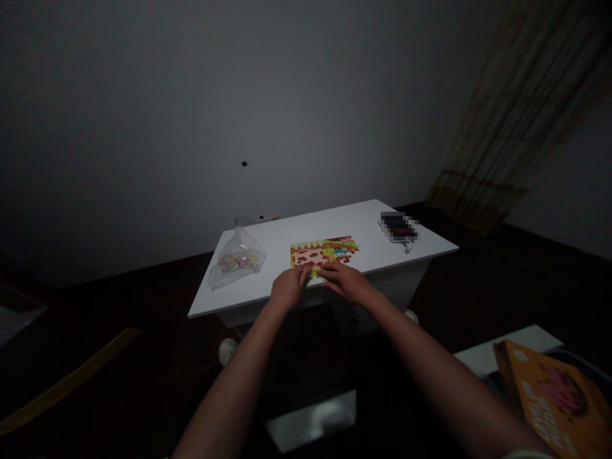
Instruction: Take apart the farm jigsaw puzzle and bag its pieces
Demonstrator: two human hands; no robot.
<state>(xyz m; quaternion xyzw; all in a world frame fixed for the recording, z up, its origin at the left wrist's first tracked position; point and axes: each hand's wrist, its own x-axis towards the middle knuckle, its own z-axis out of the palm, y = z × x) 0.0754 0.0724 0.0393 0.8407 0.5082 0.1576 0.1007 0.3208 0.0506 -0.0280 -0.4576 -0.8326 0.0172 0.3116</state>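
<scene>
the room is dim, and the white surface (382, 233) is the brightest thing in view, lit softly from no visible lamp. the wall (239, 108) fades from pale grey at its middle to near black toward the left, and the floor (478, 287) sinks almost to black. the plastic bag (236, 260) catches faint glare, while a pale patch (313, 421) glows below the surface. shadows are weak and soft around the hands (318, 285). the curtain (507, 127) looks grainy and soft, and a blocky pixelated blur hides the object (399, 228) at the far corner. wide-angle distortion stretches the forearms (229, 395) and bends the book (554, 398) at the lower right edge
</scene>
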